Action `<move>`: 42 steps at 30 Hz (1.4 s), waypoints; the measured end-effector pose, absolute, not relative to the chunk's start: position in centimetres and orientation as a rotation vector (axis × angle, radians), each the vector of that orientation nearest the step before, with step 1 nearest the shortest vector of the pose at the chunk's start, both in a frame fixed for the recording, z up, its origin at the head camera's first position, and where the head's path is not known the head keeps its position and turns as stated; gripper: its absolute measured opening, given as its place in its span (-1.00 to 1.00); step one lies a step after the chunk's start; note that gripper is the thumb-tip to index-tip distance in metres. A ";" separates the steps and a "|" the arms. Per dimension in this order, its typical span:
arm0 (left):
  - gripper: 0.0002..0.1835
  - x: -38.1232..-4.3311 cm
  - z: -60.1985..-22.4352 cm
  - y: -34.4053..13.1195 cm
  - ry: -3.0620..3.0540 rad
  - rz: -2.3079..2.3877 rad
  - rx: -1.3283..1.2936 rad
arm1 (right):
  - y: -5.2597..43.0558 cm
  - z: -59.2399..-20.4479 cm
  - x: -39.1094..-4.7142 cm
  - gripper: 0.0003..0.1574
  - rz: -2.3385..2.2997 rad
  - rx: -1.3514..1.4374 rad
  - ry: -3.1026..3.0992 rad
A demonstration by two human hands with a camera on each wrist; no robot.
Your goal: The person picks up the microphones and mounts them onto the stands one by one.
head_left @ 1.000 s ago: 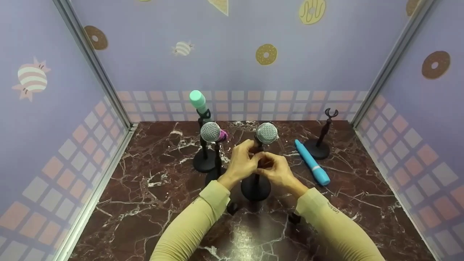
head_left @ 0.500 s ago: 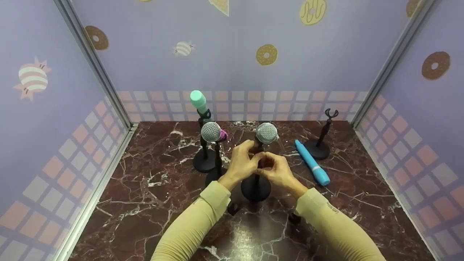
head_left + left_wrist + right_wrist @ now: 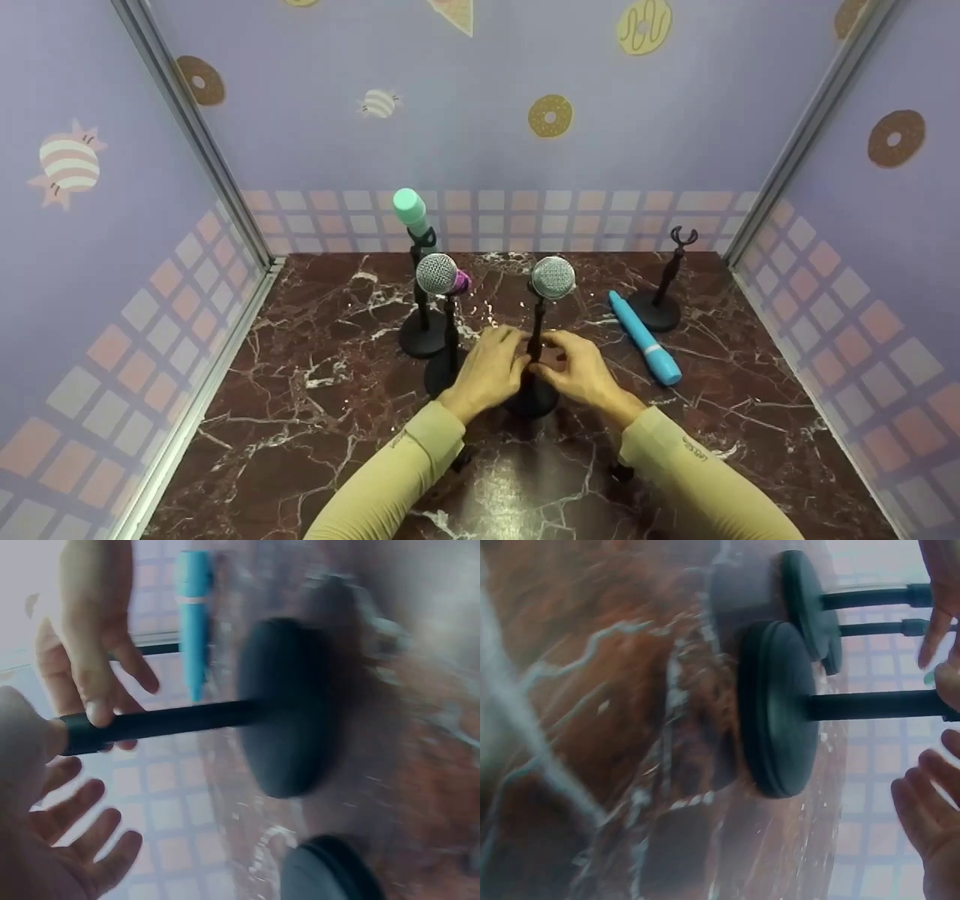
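A microphone with a silver mesh head [image 3: 553,278] sits on top of a black desk stand [image 3: 538,319] in the middle of the table. My left hand [image 3: 487,371] is at the left of the stand's pole, its fingers spread loosely in the left wrist view. At the pole's other side is my right hand [image 3: 585,367], thumb against the pole and fingers relaxed in the right wrist view. The stand's round base [image 3: 289,709] is flat on the marble-patterned table.
To the left stand a silver-headed microphone with a purple body [image 3: 436,274] and a mint green microphone [image 3: 409,206], both on black stands. A blue microphone [image 3: 645,339] lies on the right, beside a bare stand [image 3: 670,277]. Patterned walls [image 3: 480,135] enclose the table [image 3: 300,450].
Both hands have slid down from just under the microphone head to lower on the pole, their fingers loosening. The microphone stays on its stand.
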State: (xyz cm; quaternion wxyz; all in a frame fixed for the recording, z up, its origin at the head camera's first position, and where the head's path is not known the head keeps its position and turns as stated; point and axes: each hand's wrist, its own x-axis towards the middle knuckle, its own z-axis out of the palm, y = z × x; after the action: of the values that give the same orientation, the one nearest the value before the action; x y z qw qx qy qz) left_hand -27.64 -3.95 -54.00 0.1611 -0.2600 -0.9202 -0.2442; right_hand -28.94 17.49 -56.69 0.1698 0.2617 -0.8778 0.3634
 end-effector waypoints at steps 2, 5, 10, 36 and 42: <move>-0.62 -27.2 -55.1 -4.2 -2.666 -0.579 -0.713 | 17.7 -57.1 -28.4 -0.40 0.869 0.734 -2.547; -0.58 -26.6 -56.6 -4.5 -2.701 -0.473 -0.661 | 17.8 -57.7 -27.8 -0.35 0.671 0.721 -2.593; -0.57 -26.1 -58.2 -4.3 -2.691 -0.349 -0.642 | 17.8 -58.6 -27.1 -0.34 0.538 0.730 -2.621; -0.51 -24.9 -61.0 -3.4 -2.711 -0.161 -0.823 | 17.5 -60.9 -26.2 -0.23 0.497 0.904 -2.649; -0.57 -24.9 -61.0 -3.6 -2.692 -0.144 -0.846 | 17.7 -61.1 -26.4 -0.30 0.509 0.933 -2.617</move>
State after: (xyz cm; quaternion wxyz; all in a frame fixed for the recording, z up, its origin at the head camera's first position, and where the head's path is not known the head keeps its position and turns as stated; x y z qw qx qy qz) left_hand -24.94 -3.60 -61.02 0.1572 -0.2958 -0.9409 -0.0504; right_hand -26.35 17.68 -61.11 0.1579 0.3261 -0.9149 0.1781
